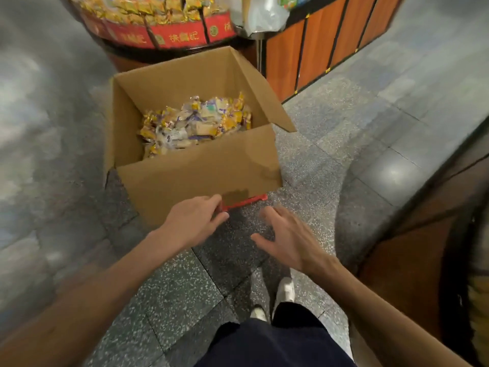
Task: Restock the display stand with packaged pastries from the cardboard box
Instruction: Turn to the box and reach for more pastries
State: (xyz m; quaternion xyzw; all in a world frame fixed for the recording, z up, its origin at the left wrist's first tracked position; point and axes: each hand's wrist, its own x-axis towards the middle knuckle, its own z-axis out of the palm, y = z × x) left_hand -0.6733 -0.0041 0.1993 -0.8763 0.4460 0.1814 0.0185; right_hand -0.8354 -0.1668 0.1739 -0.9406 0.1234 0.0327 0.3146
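An open cardboard box stands on the floor in the middle of the view, its flaps raised. Inside lie several packaged pastries in yellow, white and purple wrappers. Behind it stands a round display stand with a red band and yellow packets on top. My left hand grips a red bar that shows under the box's near edge. My right hand hovers open just right of it, fingers spread, touching nothing.
A wood-panelled counter runs along the back right, with a clear plastic bag on its corner. A curved dark wooden stand fills the right edge. The floor is grey speckled tile. My feet in white shoes are below.
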